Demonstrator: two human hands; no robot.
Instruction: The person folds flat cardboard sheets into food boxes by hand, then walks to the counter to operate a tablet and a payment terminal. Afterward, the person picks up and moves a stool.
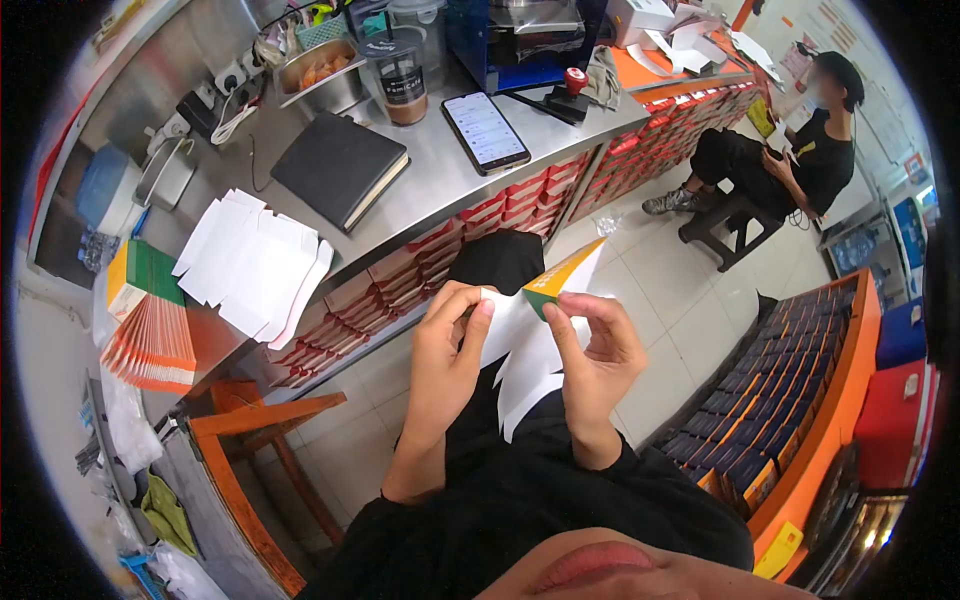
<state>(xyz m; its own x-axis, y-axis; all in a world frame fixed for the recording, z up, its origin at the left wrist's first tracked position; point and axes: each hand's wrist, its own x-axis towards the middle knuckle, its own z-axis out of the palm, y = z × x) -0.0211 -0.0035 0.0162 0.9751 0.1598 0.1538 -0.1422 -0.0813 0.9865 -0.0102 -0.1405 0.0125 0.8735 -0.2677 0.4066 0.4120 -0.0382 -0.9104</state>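
In front of my body I hold a partly folded carton blank (pixel 520 352), white inside with a yellow and green printed face. My left hand (pixel 450 345) pinches its white edge between thumb and fingers. On the other side my right hand (pixel 600 350) grips the green corner between thumb and forefinger. White flaps hang down between both hands over my dark clothing. To the left, a stack of similar white blanks (pixel 250 262) lies on the steel counter (pixel 400 190). A fanned pile of orange, white and green cartons (pixel 150 325) is beside them.
A black notebook (pixel 340 168), a phone (pixel 486 132), a drink cup (pixel 398 85) and a metal pan (pixel 318 80) stand on the counter. Boxes fill an orange-edged rack (pixel 770 390) at right. A seated person (pixel 790 155) is at upper right. A wooden chair (pixel 265 415) stands at left.
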